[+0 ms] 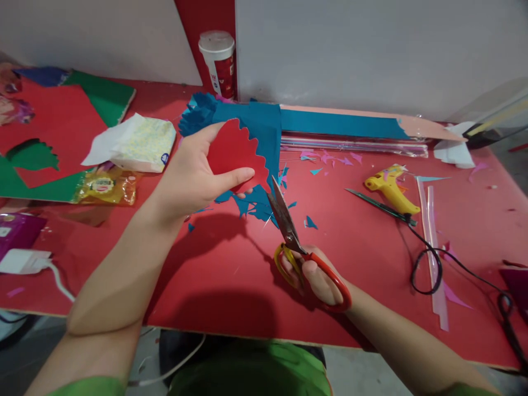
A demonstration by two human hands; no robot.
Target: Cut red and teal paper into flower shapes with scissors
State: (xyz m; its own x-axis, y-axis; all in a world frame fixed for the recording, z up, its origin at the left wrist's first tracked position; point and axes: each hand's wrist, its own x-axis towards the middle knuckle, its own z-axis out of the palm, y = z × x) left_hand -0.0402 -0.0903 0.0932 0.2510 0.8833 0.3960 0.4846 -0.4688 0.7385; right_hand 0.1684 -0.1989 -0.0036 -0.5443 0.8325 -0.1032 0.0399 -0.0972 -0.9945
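Observation:
My left hand (196, 168) pinches a red sheet of paper or thin foam (236, 151), with the thumb lying over its front. A scalloped edge runs along the sheet's upper right side. In my right hand (319, 278) is a pair of scissors (284, 220) with one red and one yellow handle loop. The blades point up and away, slightly parted, and their tips are close to the sheet's lower right corner. Whether they touch it I cannot tell. Behind my left hand lie blue sheets (264, 124), with blue scraps (256, 209) below them.
A yellow glue gun (391, 187) with a black cord lies right, beside a dark slender blade-like tool (375, 203) and clear strips (433, 247). A paper cup (218, 63) stands at the back. Left are a tissue pack (146, 146), red and green sheets (61, 118) and a white charger (25, 261).

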